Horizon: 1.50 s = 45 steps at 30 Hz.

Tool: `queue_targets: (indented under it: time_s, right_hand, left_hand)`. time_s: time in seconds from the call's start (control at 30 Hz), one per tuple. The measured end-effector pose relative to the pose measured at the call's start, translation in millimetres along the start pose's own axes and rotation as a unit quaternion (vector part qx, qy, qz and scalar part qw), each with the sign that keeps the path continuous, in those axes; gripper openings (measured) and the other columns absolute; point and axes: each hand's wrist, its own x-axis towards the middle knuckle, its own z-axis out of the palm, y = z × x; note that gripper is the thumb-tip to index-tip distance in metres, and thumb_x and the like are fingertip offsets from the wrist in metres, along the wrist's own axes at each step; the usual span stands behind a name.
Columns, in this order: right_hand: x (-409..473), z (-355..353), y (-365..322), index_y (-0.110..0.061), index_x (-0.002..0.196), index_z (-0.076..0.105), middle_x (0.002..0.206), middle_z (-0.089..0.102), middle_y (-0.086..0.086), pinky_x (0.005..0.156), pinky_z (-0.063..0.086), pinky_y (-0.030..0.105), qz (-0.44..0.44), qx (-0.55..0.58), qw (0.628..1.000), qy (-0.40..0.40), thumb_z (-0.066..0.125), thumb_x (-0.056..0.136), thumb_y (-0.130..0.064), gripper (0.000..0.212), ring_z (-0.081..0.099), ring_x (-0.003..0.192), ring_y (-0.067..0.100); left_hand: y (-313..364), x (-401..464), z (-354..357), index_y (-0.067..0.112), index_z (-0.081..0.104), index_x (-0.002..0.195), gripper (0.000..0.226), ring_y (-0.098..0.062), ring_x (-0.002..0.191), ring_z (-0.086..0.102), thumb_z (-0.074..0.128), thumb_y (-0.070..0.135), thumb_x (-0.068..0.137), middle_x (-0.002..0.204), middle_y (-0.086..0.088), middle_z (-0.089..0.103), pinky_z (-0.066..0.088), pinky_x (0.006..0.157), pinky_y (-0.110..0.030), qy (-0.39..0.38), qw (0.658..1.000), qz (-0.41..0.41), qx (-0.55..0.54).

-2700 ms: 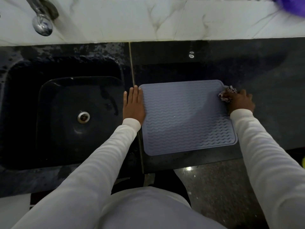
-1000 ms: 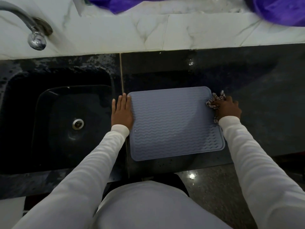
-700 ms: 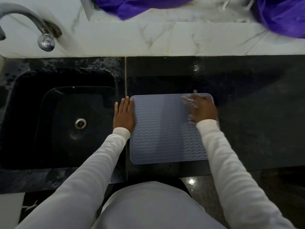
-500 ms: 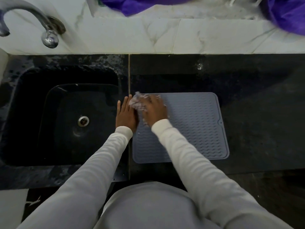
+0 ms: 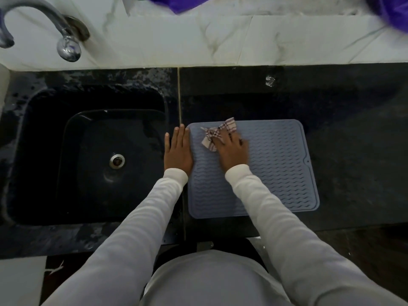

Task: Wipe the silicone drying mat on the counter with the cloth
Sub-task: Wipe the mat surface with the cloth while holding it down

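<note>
A grey-blue silicone drying mat (image 5: 278, 168) with wavy ridges lies flat on the black counter (image 5: 353, 140), just right of the sink. My right hand (image 5: 231, 151) presses a small checked cloth (image 5: 215, 134) onto the mat's far left part, and the cloth sticks out past my fingertips. My left hand (image 5: 177, 151) lies flat, fingers together, on the counter against the mat's left edge. My right sleeve covers part of the mat's near left area.
A black sink (image 5: 99, 155) with a metal drain sits to the left, under a chrome tap (image 5: 66, 40). A white marble ledge (image 5: 220, 40) runs along the back with purple fabric (image 5: 393, 9) on it. The counter's front edge is near my body.
My right hand swept the cloth from the mat's far right corner across to its far left, then came back slightly right. My left hand has stayed at the mat's left edge.
</note>
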Motion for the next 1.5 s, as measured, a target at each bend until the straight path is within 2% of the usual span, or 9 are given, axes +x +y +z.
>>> queue_targets:
  time_s: [0.53,0.77,0.83,0.93,1.03,1.13,1.23,1.37,1.5]
  right_hand:
    - [-16.9,2.8,216.1,-0.033,0.136,0.048,0.146,0.038,0.005,0.095,0.036,0.059,0.24,0.019,0.971,-0.007,0.042,0.097,-0.019,0.041,0.041,0.118,0.038]
    - [-4.8,-5.1,222.3,-0.034,0.133,0.051,0.135,0.044,0.01,0.093,0.037,0.059,0.273,0.064,0.96,-0.019,0.047,0.094,-0.017,0.043,0.04,0.12,0.041]
    - [-2.6,-17.9,220.5,-0.039,0.133,0.052,0.134,0.046,0.011,0.096,0.041,0.056,0.262,0.128,0.956,-0.022,0.051,0.092,-0.022,0.045,0.043,0.118,0.042]
    - [-3.5,-43.1,199.1,-0.034,0.133,0.053,0.121,0.057,0.018,0.091,0.048,0.046,0.197,0.204,0.957,0.053,0.059,0.088,-0.024,0.047,0.056,0.105,0.042]
    - [-11.4,-65.6,137.0,-0.024,0.122,0.055,0.107,0.064,0.014,0.077,0.052,0.04,0.127,0.266,0.952,0.081,0.06,0.089,-0.033,0.034,0.062,0.095,0.036]
    - [-19.7,-65.2,53.9,-0.027,0.124,0.053,0.114,0.065,0.006,0.081,0.053,0.038,0.031,0.318,0.946,0.046,0.061,0.088,-0.035,0.037,0.062,0.099,0.028]
    - [-27.0,-38.9,-23.3,-0.02,0.131,0.053,0.13,0.055,0.009,0.09,0.049,0.044,-0.064,0.244,0.968,-0.01,0.06,0.084,-0.015,0.047,0.055,0.112,0.033]
    - [-27.7,-12.0,-48.6,-0.012,0.12,0.061,0.135,0.049,0.013,0.09,0.045,0.062,-0.063,0.111,0.992,-0.009,0.068,0.081,-0.016,0.04,0.05,0.116,0.042]
    - [-22.7,-22.3,-32.4,-0.02,0.14,0.044,0.136,0.044,0.01,0.09,0.048,0.054,-0.088,0.087,0.992,-0.034,0.061,0.089,-0.022,0.053,0.051,0.115,0.039]
  left_hand:
    - [2.8,-1.2,-1.8,0.013,0.002,0.157,0.064,-0.022,0.152,-0.002,0.033,0.022,0.102,0.165,-0.006,0.003,-0.01,0.121,-0.045,0.014,1.0,-0.006,-0.016]
    - [4.1,-0.3,-0.8,0.014,0.007,0.157,0.062,-0.021,0.152,0.001,0.035,0.021,0.102,0.165,-0.005,0.007,-0.007,0.122,-0.046,0.02,0.999,-0.01,-0.031]
    - [5.0,-0.3,-2.2,0.014,0.008,0.157,0.059,-0.021,0.152,0.001,0.032,0.022,0.103,0.165,-0.005,0.007,-0.006,0.123,-0.046,0.022,0.999,-0.009,-0.034]
    - [5.3,-1.0,-3.8,0.014,0.012,0.157,0.055,-0.021,0.152,0.003,0.026,0.023,0.104,0.165,-0.005,0.01,-0.005,0.123,-0.044,0.025,0.998,-0.009,-0.05]
    - [4.5,-0.9,-5.0,0.014,0.016,0.156,0.054,-0.021,0.152,0.006,0.026,0.023,0.104,0.164,-0.006,0.014,-0.004,0.123,-0.044,0.028,0.997,-0.004,-0.066]
    - [3.9,0.0,-6.0,0.013,0.017,0.156,0.055,-0.021,0.152,0.006,0.029,0.025,0.104,0.164,-0.007,0.014,-0.004,0.123,-0.043,0.02,0.997,0.0,-0.073]
    - [-1.2,-0.5,-1.6,0.012,0.017,0.156,0.067,-0.023,0.152,0.008,0.042,0.038,0.099,0.164,-0.007,0.014,-0.001,0.123,-0.046,0.009,0.999,0.012,-0.049]
    - [-3.7,-2.0,1.5,0.011,0.014,0.156,0.07,-0.023,0.152,0.007,0.043,0.04,0.1,0.164,-0.007,0.013,0.0,0.122,-0.049,0.001,1.0,0.013,-0.017]
    - [-3.3,-0.6,-1.9,0.012,0.009,0.157,0.071,-0.022,0.152,0.003,0.037,0.046,0.1,0.165,-0.006,0.008,-0.004,0.122,-0.048,-0.006,1.0,0.01,-0.01]
